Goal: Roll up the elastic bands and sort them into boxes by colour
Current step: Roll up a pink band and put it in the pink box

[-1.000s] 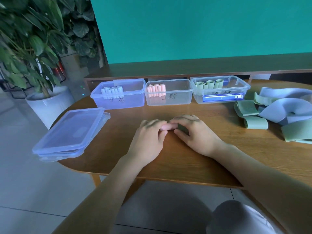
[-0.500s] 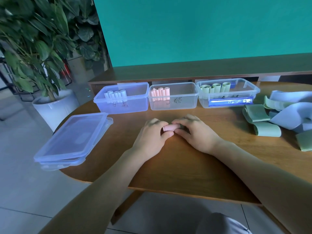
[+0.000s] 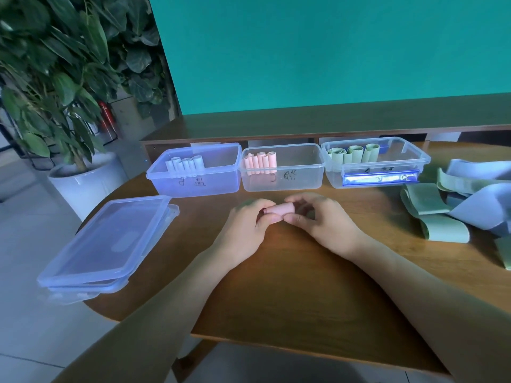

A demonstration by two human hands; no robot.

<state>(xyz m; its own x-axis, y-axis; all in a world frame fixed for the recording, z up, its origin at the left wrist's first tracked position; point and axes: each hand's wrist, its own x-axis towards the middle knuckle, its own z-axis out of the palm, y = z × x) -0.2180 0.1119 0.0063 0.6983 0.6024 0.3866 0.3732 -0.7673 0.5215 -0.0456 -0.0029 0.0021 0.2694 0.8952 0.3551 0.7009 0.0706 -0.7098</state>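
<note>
Head view. A rolled pink elastic band (image 3: pixel 278 210) is held between both hands just above the brown wooden table (image 3: pixel 290 286), about midway along its width and nearer the far edge than the near one. The left hand (image 3: pixel 246 230) pinches the roll's left end, thumb below and curled fingers over the top. The right hand (image 3: pixel 322 219) pinches the right end in the same manner, thumb tip at the roll's lower right. Both grips are closed on the roll; neither hand is relaxed.

Along the far edge stand three clear plastic boxes. The left box (image 3: pixel 195 183) contains pale blue rolls (image 3: pixel 185 164). The middle box (image 3: pixel 282 179) contains pink rolls (image 3: pixel 261 163), directly beyond the hands. The right box (image 3: pixel 376 172) contains green rolls (image 3: pixel 354 154).

Near the right edge lie loose green and blue elastic bands (image 3: pixel 448 214), unrolled. At the left edge rests a stack of clear plastic lids (image 3: pixel 107 244), overhanging the rim.
</note>
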